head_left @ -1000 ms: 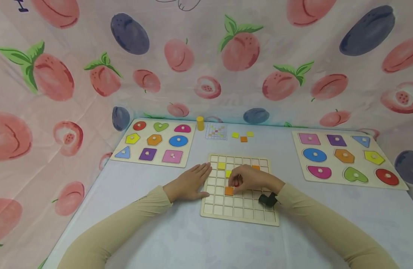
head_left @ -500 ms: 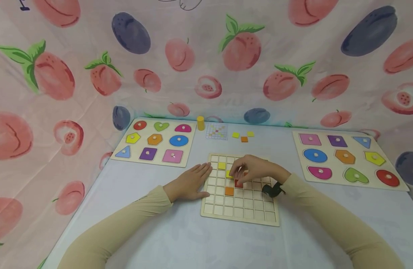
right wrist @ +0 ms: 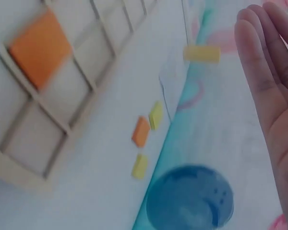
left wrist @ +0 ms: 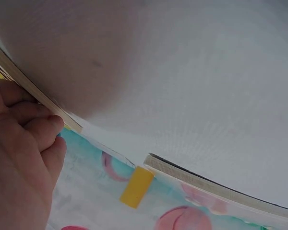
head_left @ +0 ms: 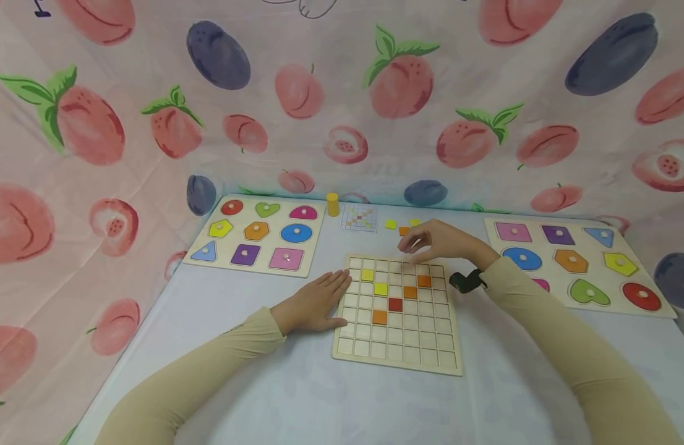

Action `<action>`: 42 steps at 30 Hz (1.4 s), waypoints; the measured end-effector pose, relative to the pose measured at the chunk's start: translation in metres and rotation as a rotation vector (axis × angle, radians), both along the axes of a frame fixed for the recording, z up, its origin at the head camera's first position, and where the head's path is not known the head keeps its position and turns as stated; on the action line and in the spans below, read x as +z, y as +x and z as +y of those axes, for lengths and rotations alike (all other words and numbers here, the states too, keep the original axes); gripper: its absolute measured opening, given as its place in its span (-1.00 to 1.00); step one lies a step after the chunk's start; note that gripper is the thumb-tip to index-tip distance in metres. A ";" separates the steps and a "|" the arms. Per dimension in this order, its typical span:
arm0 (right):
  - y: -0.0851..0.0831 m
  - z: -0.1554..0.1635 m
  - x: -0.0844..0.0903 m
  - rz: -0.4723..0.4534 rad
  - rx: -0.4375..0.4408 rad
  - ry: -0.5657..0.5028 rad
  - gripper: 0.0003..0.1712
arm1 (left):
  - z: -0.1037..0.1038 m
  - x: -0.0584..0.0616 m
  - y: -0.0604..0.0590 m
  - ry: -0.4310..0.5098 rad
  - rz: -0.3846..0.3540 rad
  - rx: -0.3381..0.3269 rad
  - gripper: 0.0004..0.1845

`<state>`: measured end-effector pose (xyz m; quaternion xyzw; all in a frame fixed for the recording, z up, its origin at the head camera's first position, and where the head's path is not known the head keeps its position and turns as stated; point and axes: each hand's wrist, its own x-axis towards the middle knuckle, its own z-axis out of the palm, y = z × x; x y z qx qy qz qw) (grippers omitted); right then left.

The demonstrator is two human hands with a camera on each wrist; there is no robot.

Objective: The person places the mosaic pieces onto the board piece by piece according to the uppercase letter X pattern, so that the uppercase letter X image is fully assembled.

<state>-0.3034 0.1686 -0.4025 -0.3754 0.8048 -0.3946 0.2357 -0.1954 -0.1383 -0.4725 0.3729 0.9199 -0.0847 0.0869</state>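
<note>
Both arms wear long, snug beige sleeves that run right down to the wrists. The left hand (head_left: 314,303) is bare, no rings or watch showing. The right hand (head_left: 439,241) is bare too, with a small black device (head_left: 465,282) strapped at its wrist.

Readable text: none | backdrop cloth (head_left: 342,93): dark pen strokes at its top edge, cut off, illegible | pattern card (head_left: 359,217): coloured squares only, no lettering | puzzle boards: no labels or numbers
</note>
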 end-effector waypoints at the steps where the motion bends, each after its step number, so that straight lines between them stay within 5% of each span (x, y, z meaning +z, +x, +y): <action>1: -0.004 0.002 0.001 0.000 -0.018 0.000 -0.64 | 0.000 0.000 0.000 0.000 -0.001 0.001 -0.07; 10: -0.032 0.011 0.001 0.004 -0.136 0.044 -0.60 | 0.000 0.002 0.001 0.008 0.005 -0.002 -0.07; 23: -0.067 0.021 -0.024 0.000 -0.319 0.054 -0.57 | 0.000 0.002 0.002 0.002 -0.002 0.002 -0.07; 33: -0.080 0.015 -0.045 -0.021 -0.407 0.088 -0.56 | 0.000 0.003 0.001 -0.002 -0.006 0.007 -0.07; 42: -0.083 0.014 -0.057 0.007 -0.403 0.127 -0.55 | 0.000 0.005 0.003 0.007 -0.008 -0.001 -0.07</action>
